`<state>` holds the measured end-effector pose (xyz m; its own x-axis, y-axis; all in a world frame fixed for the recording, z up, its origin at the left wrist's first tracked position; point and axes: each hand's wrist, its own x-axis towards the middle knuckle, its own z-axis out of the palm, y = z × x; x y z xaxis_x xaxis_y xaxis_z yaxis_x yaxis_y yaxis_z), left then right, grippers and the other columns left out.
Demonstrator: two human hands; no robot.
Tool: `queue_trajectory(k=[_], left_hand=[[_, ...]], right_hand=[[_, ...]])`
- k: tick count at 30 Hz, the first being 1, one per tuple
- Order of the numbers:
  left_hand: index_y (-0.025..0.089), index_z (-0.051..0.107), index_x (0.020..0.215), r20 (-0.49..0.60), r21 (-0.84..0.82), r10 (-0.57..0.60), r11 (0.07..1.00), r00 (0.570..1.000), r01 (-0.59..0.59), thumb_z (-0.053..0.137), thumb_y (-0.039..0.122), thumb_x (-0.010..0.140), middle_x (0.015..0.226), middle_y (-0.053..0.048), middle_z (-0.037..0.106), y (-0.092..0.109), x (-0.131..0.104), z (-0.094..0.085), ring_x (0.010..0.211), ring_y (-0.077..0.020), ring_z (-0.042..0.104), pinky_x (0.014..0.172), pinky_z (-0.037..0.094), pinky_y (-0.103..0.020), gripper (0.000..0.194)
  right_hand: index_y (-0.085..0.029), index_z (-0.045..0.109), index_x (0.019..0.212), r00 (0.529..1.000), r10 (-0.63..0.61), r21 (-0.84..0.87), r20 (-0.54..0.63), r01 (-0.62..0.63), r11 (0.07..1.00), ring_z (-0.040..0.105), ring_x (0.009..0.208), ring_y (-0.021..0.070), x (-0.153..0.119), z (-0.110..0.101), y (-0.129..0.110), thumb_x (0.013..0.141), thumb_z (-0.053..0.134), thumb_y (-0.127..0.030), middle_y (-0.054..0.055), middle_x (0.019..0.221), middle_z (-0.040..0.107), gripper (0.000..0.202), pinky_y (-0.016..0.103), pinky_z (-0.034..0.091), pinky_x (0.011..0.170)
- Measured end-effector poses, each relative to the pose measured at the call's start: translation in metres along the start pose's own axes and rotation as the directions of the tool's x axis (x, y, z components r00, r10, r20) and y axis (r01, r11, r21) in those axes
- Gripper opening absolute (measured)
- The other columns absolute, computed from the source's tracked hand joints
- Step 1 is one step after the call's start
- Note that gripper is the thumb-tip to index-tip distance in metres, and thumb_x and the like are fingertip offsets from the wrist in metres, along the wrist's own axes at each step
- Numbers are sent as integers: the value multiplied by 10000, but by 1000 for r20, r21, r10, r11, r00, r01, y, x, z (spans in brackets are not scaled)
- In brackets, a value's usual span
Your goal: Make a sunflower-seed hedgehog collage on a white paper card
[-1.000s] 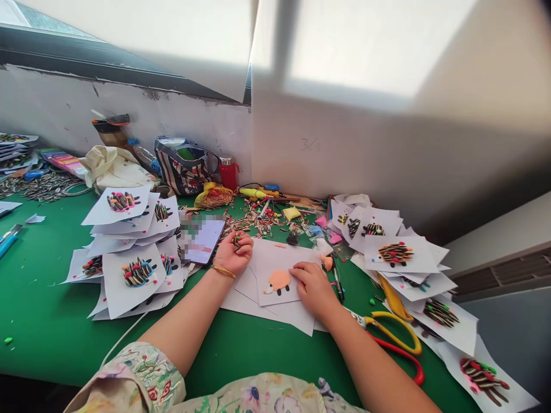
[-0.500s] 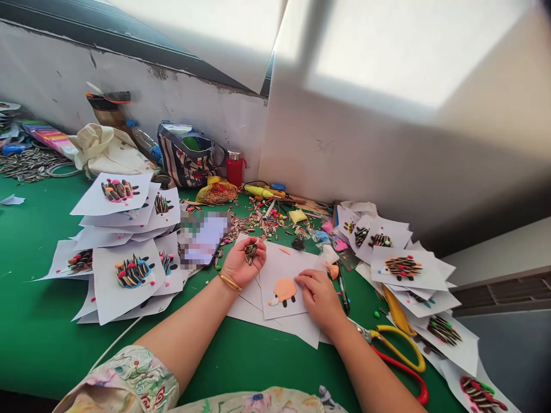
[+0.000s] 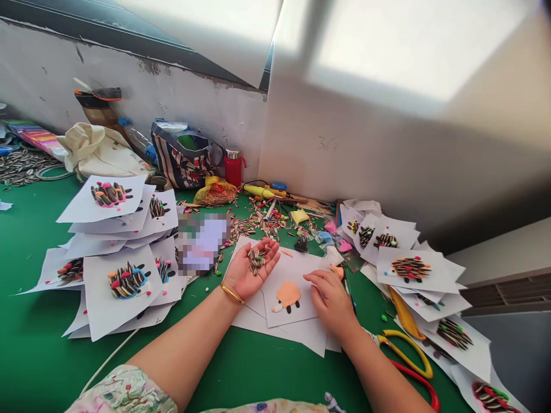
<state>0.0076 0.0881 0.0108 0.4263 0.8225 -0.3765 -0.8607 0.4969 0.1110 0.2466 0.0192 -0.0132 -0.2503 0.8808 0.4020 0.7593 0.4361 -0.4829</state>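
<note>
My left hand (image 3: 252, 271) lies palm up above the white papers. A small heap of striped sunflower seeds (image 3: 257, 261), with a bit of green and red among them, rests in its cupped palm. To its right is a white card (image 3: 275, 316) bearing an orange clay hedgehog body (image 3: 288, 293) with dark feet and a pale snout; no seeds are on it. My right hand (image 3: 332, 299) hovers at the card's right edge, fingers loosely apart and nothing visible in them. A small orange clay piece (image 3: 286, 252) lies on the paper above the card.
Stacks of seed hedgehog cards stand on the left (image 3: 118, 287) and right (image 3: 411, 268). Yellow-and-red scissors (image 3: 408, 347) lie beside my right forearm. Loose seeds (image 3: 253, 223) and clay bits cover the green table's back. A red flask (image 3: 233, 167) and striped bag (image 3: 185, 158) stand behind.
My left hand's fingers have spread from a closer curl, showing more of the seeds. My right hand's fingers have lifted off the card's edge. The camera view has shifted slightly.
</note>
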Motion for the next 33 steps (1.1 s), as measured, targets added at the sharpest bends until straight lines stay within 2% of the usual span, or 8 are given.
queue_trajectory(k=[6,11,15,20,23,26,30,33], left_hand=[[138,593,1220,25,23,-36,999,999,36,356,284,976,1204,-162,659,-2,-4,5,1196,-242,611,949,550,-408,371],[151,575,1261,64,26,-62,998,996,60,350,303,982,1228,-145,652,-3,-4,3,1198,-236,607,927,554,-389,389],[116,598,1218,90,24,-89,996,992,87,333,331,996,1088,-140,702,-2,-1,-2,923,-198,712,712,595,-288,407],[128,638,869,-11,-52,-103,993,995,103,388,301,991,686,-41,686,-1,2,-3,552,-103,655,482,523,-172,327],[137,627,805,-17,-55,-85,995,996,84,393,266,988,677,-35,686,-1,2,-1,557,-103,662,517,544,-184,323],[131,643,840,-25,-50,-69,996,997,68,384,271,990,734,-57,713,-2,1,0,643,-138,701,590,578,-234,330],[137,641,819,-15,-10,-44,999,999,44,362,300,998,747,-74,718,-4,1,0,718,-188,719,702,599,-326,369],[132,649,861,12,23,-28,999,1000,28,347,291,1000,813,-93,729,-4,1,-1,797,-212,725,779,589,-361,368]], right_hand=[[-237,683,1109,995,-49,-28,86,52,998,594,982,244,16,-13,-29,916,480,-184,91,1012,666,285,414,483,838],[-242,696,1059,976,-159,-35,149,166,986,587,916,216,58,-9,-51,936,484,-201,71,967,678,248,371,459,818],[-232,702,1049,955,-207,-54,213,224,973,564,910,209,94,9,-67,929,528,-223,64,991,680,211,348,435,822],[-250,716,992,940,-156,-145,305,208,967,554,911,202,119,32,-79,895,593,-269,41,942,668,158,324,410,801],[-240,724,938,938,-138,-175,318,202,964,552,886,190,124,38,-80,911,564,-240,36,892,662,162,308,401,782],[-233,720,911,956,-133,-141,261,174,975,557,885,184,126,36,-79,919,551,-231,32,882,663,169,298,399,785],[-232,713,886,988,-68,-26,140,72,997,584,887,177,128,30,-73,917,539,-226,22,883,684,177,284,414,780],[-242,711,872,990,0,33,140,-4,999,604,832,164,130,28,-68,906,522,-209,8,870,703,195,272,421,728]])
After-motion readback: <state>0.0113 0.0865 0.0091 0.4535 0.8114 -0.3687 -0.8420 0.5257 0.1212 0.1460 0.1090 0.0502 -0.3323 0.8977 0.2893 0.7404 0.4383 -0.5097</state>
